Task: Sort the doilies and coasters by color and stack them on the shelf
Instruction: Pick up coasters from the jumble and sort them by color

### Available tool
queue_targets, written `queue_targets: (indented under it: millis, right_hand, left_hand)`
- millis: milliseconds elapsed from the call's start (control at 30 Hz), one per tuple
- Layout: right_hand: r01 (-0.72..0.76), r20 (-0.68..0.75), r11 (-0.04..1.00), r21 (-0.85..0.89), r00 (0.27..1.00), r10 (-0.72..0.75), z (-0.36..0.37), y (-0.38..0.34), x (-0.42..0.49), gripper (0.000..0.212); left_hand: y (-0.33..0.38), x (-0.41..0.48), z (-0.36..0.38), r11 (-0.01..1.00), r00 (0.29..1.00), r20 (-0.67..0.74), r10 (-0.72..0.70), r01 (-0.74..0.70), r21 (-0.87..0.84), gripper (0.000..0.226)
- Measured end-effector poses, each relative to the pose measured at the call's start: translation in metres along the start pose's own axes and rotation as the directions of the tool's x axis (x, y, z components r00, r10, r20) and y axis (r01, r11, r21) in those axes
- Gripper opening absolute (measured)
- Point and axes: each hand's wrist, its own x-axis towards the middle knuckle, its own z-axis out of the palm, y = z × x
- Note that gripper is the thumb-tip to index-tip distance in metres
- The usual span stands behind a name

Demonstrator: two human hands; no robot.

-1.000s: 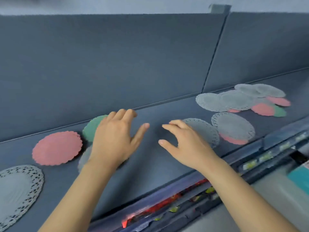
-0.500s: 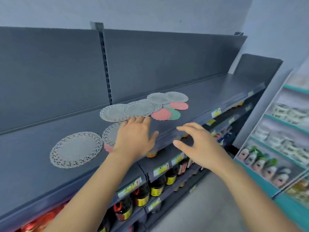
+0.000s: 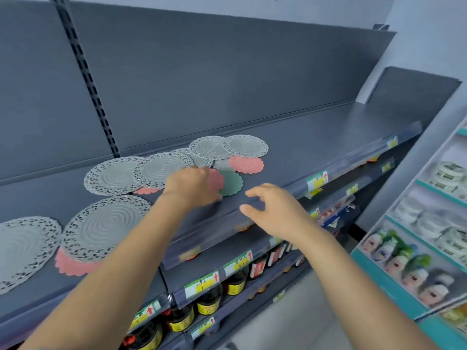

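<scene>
though overlapped, gry lacy doilies (image 3: 113, 176)

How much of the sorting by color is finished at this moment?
Done: nothing visible; grey doilies and a far pink coaster overlap, unsorted. In hand: left hand reaches the nearer pink coaster beside the green coaster; right hand hovers empty. Remaining: all sorting and stacking on the shelf.

left edge crops a grey doily (image 3: 20, 248), and the left hand (image 3: 190, 185) half hides a pink coaster (image 3: 216, 178).
</scene>
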Motion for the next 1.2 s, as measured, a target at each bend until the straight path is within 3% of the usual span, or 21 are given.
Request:
queue_targets:
  millis: [133, 233, 333, 433, 567, 700, 767, 833, 967, 1033, 1100, 1200]
  right_hand:
    - [-0.071, 0.046, 0.992, -0.109, 0.996, 0.076, 0.007, 0.009, 0.072, 0.033]
    - [-0.025, 0.133, 0.99, -0.136, 0.99, 0.044, 0.01, 0.016, 0.111, 0.026]
    - [0.028, 0.224, 0.991, -0.129, 0.975, 0.002, 0.006, 0.019, 0.135, 0.067]
    - [0.067, 0.262, 0.992, -0.108, 0.964, -0.037, 0.005, 0.022, 0.15, 0.072]
    - [0.121, 0.28, 0.987, -0.102, 0.956, -0.088, 0.002, 0.029, 0.167, 0.081]
    - [0.195, 0.258, 0.965, -0.172, 0.955, -0.147, 0.004, 0.034, 0.176, 0.093]
    - [0.196, 0.296, 0.98, -0.033, 0.939, -0.178, 0.008, 0.042, 0.174, 0.089]
    - [0.135, 0.324, 0.957, 0.258, 0.921, -0.218, 0.011, 0.053, 0.171, 0.081]
    - [0.026, 0.233, 0.701, 0.713, 0.934, -0.272, 0.009, 0.069, 0.17, 0.053]
    - [-0.023, 0.219, 0.55, 0.835, 0.93, -0.294, 0.0, 0.074, 0.169, 0.031]
    - [-0.067, 0.235, 0.463, 0.884, 0.919, -0.317, -0.01, 0.078, 0.168, 0.017]
    - [-0.066, 0.223, 0.435, 0.898, 0.921, -0.321, -0.017, 0.07, 0.166, 0.018]
  left_hand:
    - [-0.002, 0.039, -0.009, 0.998, 0.988, 0.145, -0.062, 0.065, -0.018, 0.067]
    - [0.0, 0.053, -0.011, 0.997, 0.973, 0.218, -0.079, 0.083, -0.006, 0.074]
    - [-0.006, 0.066, -0.01, 0.993, 0.961, 0.262, -0.086, 0.105, -0.058, 0.089]
    - [-0.007, 0.074, -0.009, 0.988, 0.947, 0.296, -0.127, 0.148, -0.051, 0.101]
    - [-0.002, 0.078, -0.009, 0.985, 0.96, 0.241, -0.145, 0.162, -0.053, 0.093]
    - [0.004, 0.065, -0.007, 0.986, 0.985, 0.052, -0.166, 0.165, 0.025, 0.088]
    - [0.007, 0.052, -0.004, 0.98, 0.979, -0.048, -0.2, 0.2, 0.004, 0.082]
    - [0.01, 0.04, 0.0, 0.974, 0.964, -0.141, -0.226, 0.221, -0.046, 0.073]
    - [0.02, 0.021, 0.009, 0.978, 0.929, -0.31, -0.202, 0.172, -0.121, 0.053]
    - [0.028, 0.012, 0.01, 0.985, 0.903, -0.393, -0.172, 0.156, -0.074, 0.04]
    - [0.036, 0.001, 0.01, 0.985, 0.86, -0.486, -0.156, 0.173, -0.009, 0.03]
    - [0.049, -0.026, 0.001, 0.944, 0.695, -0.639, -0.33, 0.255, -0.21, 0.031]
